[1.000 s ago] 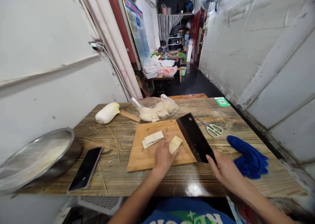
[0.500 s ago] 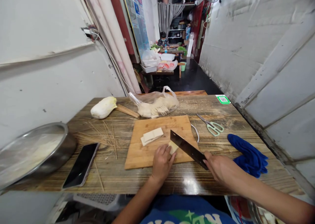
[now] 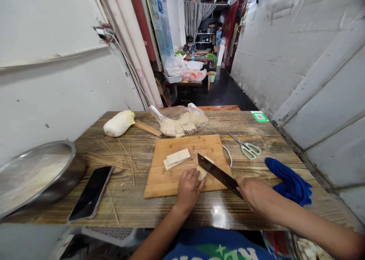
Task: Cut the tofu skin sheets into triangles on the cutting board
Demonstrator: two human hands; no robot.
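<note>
My right hand (image 3: 249, 191) is closed round the handle of a cleaver (image 3: 219, 173), whose dark blade slants up to the left over the wooden cutting board (image 3: 162, 184). Under my left hand (image 3: 188, 187), a pale slab that looks like tofu (image 3: 202, 173) is gripped between fingers and thumb, right beside the blade. Beyond the blade a bit of the same pale food (image 3: 209, 159) shows; the cleaver hides the rest. Two more pale slabs (image 3: 177, 158) lie overlapped on the board's left half.
Behind the board lie a plastic bag of pale slices (image 3: 185, 123), bamboo skewers (image 3: 147, 128) and a cabbage (image 3: 119, 123). Scissors (image 3: 248, 149) and a blue cloth (image 3: 291, 182) are at right. At left are a phone (image 3: 91, 193) and a metal basin (image 3: 72, 165). A person (image 3: 189, 45) sits far back.
A pale piece now shows on the far side of the cleaver blade, apart from the slab under my left hand. Both hands have hardly moved; the view has shifted slightly.
</note>
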